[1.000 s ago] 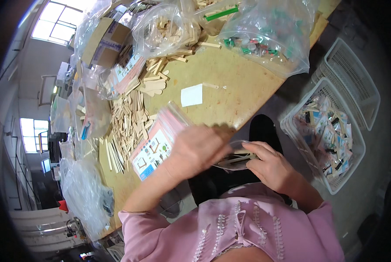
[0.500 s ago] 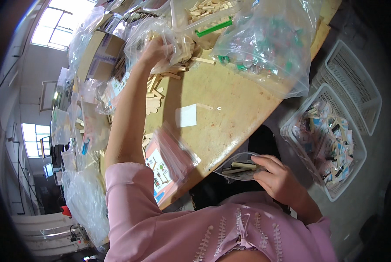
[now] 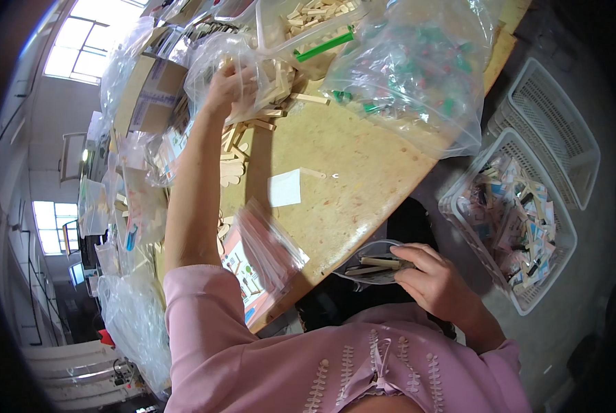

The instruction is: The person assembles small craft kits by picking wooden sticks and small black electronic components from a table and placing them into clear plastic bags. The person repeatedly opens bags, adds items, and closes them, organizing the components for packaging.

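My left hand (image 3: pixel 232 88) reaches into a clear plastic bag (image 3: pixel 201 72) at the far side of the table, its fingers curled and partly veiled by the film. Whatever they grip is hidden. Wooden sticks (image 3: pixel 275 79) show through plastic just right of it, with more loose on the wood. Near my lap, my right hand (image 3: pixel 433 283) pinches the rim of a small clear zip bag (image 3: pixel 370 279). The bag gapes open, and several wooden sticks (image 3: pixel 380 263) lie in it.
A flat pile of clear bags with printed cards (image 3: pixel 263 261) lies by the table's near edge. Beyond are a white paper (image 3: pixel 284 188), a big bag of green pieces (image 3: pixel 418 76) and a cardboard box (image 3: pixel 153 96). A basket of filled packets (image 3: pixel 511 234) stands at right.
My left hand has shifted slightly within the clear bag, its fingers still curled. The right hand keeps its grip on the small zip bag. The whole view has drifted a little.
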`<state>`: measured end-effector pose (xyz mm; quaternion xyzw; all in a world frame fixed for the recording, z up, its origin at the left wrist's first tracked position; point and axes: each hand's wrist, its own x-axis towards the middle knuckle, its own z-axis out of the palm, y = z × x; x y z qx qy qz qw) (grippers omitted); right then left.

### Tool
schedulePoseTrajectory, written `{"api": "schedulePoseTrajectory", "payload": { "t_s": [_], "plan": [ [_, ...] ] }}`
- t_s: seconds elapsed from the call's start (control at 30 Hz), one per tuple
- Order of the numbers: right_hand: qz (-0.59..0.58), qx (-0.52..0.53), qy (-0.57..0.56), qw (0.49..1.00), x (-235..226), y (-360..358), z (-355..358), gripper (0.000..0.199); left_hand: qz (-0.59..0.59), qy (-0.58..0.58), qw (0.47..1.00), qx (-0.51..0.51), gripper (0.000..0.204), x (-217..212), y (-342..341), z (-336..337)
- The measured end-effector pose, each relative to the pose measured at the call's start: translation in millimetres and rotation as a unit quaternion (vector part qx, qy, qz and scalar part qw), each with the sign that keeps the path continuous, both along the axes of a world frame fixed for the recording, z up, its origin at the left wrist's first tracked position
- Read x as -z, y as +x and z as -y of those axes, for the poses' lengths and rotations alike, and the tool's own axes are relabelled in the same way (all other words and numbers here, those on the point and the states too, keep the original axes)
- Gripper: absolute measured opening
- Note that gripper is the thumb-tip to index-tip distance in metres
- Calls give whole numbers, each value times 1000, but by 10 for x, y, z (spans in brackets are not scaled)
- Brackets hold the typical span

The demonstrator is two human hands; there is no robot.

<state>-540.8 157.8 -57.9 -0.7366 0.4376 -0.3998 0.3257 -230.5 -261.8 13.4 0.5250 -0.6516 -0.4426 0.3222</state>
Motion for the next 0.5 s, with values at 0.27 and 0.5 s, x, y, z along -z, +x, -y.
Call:
{"api": "schedulePoseTrajectory", "payload": {
  "t_s": [0.27, 0.5],
  "plan": [
    [9, -9, 0, 1000, 24, -27, -1, 9, 28, -20, 996, -85, 27, -69, 446, -50],
    [9, -20, 12, 1000, 29, -128, 52, 9, -130, -238, 961, -49, 14, -571, 121, -229]
  ]
}}
